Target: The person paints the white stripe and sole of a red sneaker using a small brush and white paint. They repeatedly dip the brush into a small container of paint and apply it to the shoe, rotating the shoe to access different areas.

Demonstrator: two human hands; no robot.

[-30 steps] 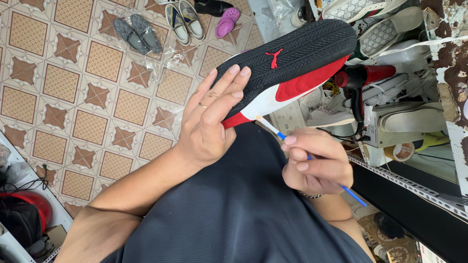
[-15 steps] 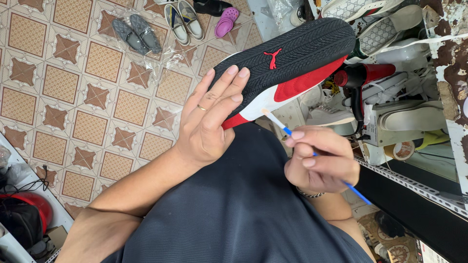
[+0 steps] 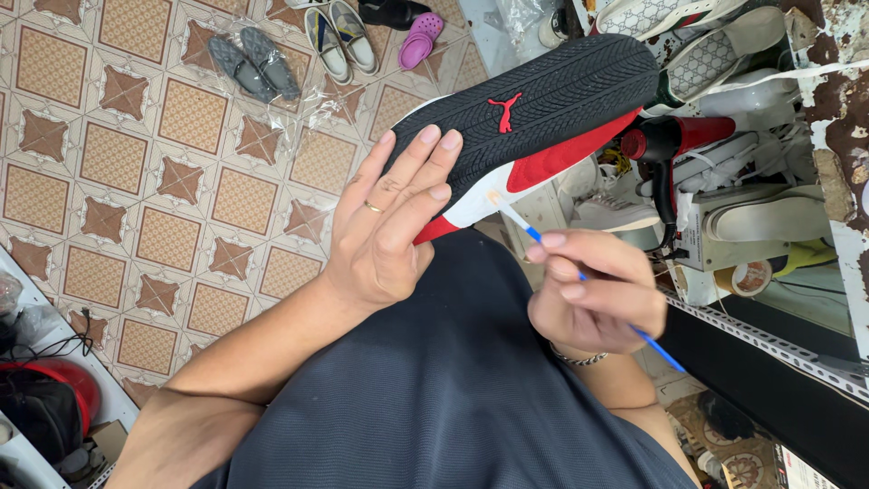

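Note:
My left hand (image 3: 389,222) holds a sneaker (image 3: 534,118) sole-up, fingers spread along its black ribbed sole with a red emblem. The shoe's side is white and red. My right hand (image 3: 593,294) pinches a thin blue-handled brush (image 3: 588,276), its pale tip touching the white edge of the shoe near the sole. A ring sits on one left finger and a bracelet on my right wrist. My dark shirt fills the lower middle of the view.
Patterned floor tiles (image 3: 136,181) lie on the left, with pairs of shoes (image 3: 253,63) and a purple clog (image 3: 416,41) on them. A cluttered metal shelf (image 3: 760,217) with white sneakers, a tape roll and a red-and-black tool stands on the right.
My right hand has moved up and the brush tip has come onto the shoe's white edge. The left hand and shoe have hardly moved.

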